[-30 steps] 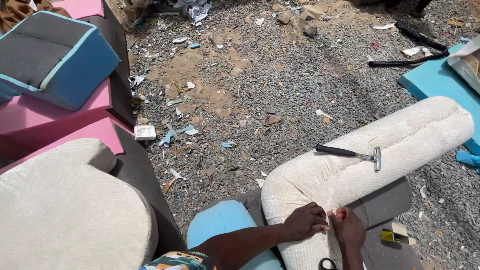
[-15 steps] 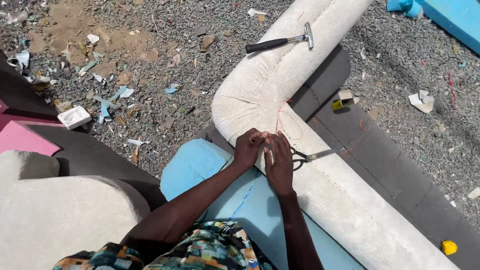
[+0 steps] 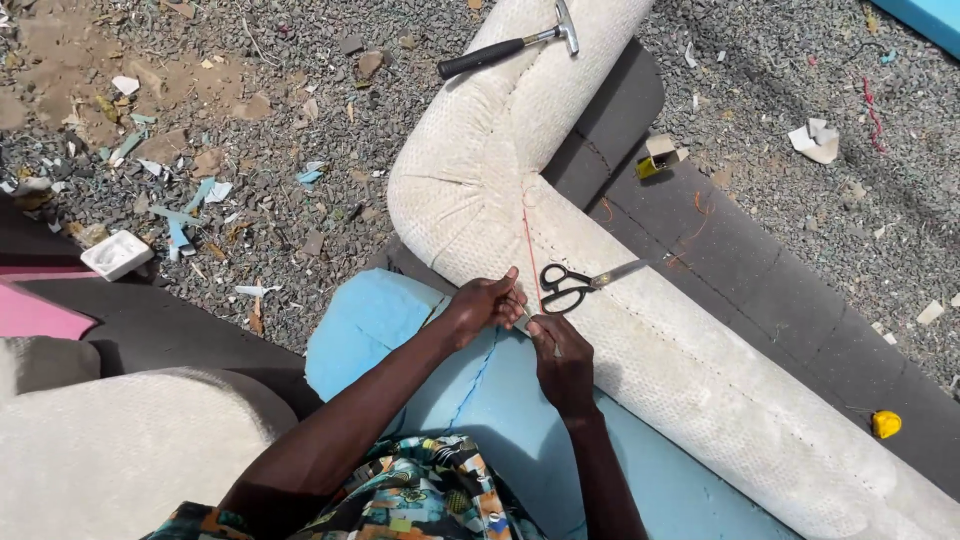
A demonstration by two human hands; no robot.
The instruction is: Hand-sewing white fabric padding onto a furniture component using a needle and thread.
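A long cream upholstered bolster [image 3: 700,390] bends around a corner in front of me, resting on dark grey board [image 3: 760,290]. My left hand [image 3: 484,304] and my right hand [image 3: 560,350] meet at its near edge, fingers pinched together on the fabric seam; a small needle-like thing between them is too small to make out. A red thread [image 3: 530,240] runs up the fabric from my fingers. Black-handled scissors [image 3: 585,284] lie on the bolster just beyond my hands. Blue foam [image 3: 400,330] lies under my forearms.
A black-handled hammer [image 3: 505,48] rests on the bolster's far end. Gravel ground with fabric and foam scraps [image 3: 190,215] spreads left and right. A cream cushion [image 3: 110,450] and pink foam [image 3: 35,315] sit at left; a small yellow object [image 3: 885,424] lies at right.
The view has swung down and closer to the bolster's corner. My hands have stayed together on the seam, and the scissors and red thread now show clearly beside them.
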